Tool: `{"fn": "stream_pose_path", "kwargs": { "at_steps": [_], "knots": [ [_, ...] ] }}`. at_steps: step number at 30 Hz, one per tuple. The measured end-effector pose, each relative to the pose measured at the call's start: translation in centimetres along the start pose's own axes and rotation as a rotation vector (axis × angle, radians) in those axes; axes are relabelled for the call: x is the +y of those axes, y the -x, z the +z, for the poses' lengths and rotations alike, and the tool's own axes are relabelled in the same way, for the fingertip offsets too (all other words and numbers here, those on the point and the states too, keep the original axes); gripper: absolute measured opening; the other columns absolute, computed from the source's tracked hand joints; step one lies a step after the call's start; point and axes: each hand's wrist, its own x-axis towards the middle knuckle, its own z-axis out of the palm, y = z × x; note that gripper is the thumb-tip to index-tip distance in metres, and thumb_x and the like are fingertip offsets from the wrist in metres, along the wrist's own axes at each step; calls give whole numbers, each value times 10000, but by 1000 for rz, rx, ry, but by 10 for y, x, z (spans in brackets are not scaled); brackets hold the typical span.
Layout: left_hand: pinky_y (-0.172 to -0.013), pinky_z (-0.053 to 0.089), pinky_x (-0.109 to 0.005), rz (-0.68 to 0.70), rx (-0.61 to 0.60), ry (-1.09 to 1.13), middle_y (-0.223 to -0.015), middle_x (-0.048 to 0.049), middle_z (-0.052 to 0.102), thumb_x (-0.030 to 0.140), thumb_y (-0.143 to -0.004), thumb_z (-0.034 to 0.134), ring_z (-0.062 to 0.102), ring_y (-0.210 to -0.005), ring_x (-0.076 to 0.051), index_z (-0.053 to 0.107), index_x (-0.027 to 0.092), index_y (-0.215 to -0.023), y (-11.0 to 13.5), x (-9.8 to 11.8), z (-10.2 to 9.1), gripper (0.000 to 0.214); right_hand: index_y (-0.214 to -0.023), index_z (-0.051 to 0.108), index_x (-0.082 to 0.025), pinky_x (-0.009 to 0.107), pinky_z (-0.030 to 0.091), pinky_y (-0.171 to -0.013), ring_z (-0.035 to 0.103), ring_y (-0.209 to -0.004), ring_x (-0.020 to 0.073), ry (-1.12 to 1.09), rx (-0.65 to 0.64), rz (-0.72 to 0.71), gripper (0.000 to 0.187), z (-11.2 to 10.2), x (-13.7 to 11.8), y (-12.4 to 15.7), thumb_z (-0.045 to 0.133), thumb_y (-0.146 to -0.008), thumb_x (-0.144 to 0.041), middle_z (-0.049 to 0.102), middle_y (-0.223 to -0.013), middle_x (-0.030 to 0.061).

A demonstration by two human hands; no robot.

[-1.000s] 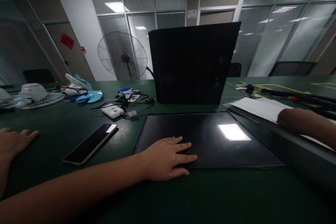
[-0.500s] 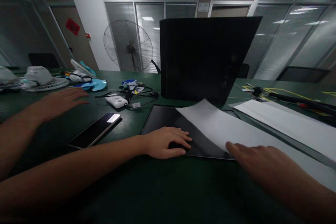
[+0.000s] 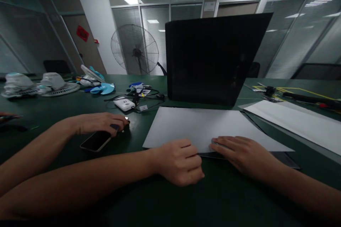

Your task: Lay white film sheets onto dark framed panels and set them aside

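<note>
A white sheet of paper [image 3: 197, 122] lies over a flat black panel, whose dark edge shows below it. My left hand [image 3: 181, 163] is curled closed at the sheet's front edge, knuckles outward, with nothing visible in it. Flat on the front part of the sheet rests my right hand [image 3: 237, 152], its fingers stretched out to the left. Behind the sheet stands a large black upright panel [image 3: 210, 60]. Another person's hand [image 3: 103, 122] is over a phone [image 3: 96, 142] left of the sheet, its fingers at the phone's far end.
More white sheets [image 3: 290, 120] lie to the right. A white device [image 3: 124, 104] with tangled cables sits behind the phone. Fan parts [image 3: 53, 83] and blue blades [image 3: 103, 88] are at the back left. Another hand [image 3: 6, 117] shows at the left edge.
The sheet now lies flat over the black panel instead of slanting up at the right. My left hand has curled closed; my right hand has let go and flattened. The other person's hand has reached the phone.
</note>
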Motion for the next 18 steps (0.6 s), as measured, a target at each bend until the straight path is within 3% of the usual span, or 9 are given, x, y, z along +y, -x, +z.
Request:
{"fn": "stream_pose_path", "kwargs": {
  "at_steps": [5,8,12,14,18],
  "knots": [
    [-816,536,-400,-465,-336,121,-1035,-117,709,424,-984,587,662,-967,-263,709,153,-1086,-4,-1,8,314,-1421,624,-309,463,592,-962,653,-1191,244,-176,6,33,422,-12,-1,3,496,-1020,-295,622,-1394,52],
    [-904,551,-423,-635,-390,248,-1147,-118,711,429,-973,598,666,-1064,-276,707,171,-1150,0,-3,13,331,-1441,609,-351,455,568,-1015,632,-1227,223,-273,-9,27,435,-19,-3,1,514,-1019,-309,608,-1415,30],
    [-993,549,-450,-705,-392,341,-1256,-106,706,433,-969,608,662,-1153,-279,693,186,-1236,3,-3,15,373,-1413,632,-359,424,551,-1032,628,-1220,196,-379,-74,59,406,-19,19,4,521,-1022,-352,623,-1392,26],
    [-1018,546,-469,-701,-399,354,-1306,-114,696,438,-976,596,657,-1192,-288,680,183,-1280,2,-3,15,405,-1381,662,-331,421,524,-1056,617,-1226,198,-361,-121,206,394,-16,46,12,479,-1040,-406,624,-1386,41],
    [-1047,540,-494,-692,-407,355,-1369,-127,678,446,-996,565,646,-1239,-298,664,177,-1327,1,-4,14,438,-1479,586,-246,416,382,-1167,540,-1313,237,-99,-249,719,542,-5,121,51,382,-1061,-525,562,-1461,89]
  ]
}}
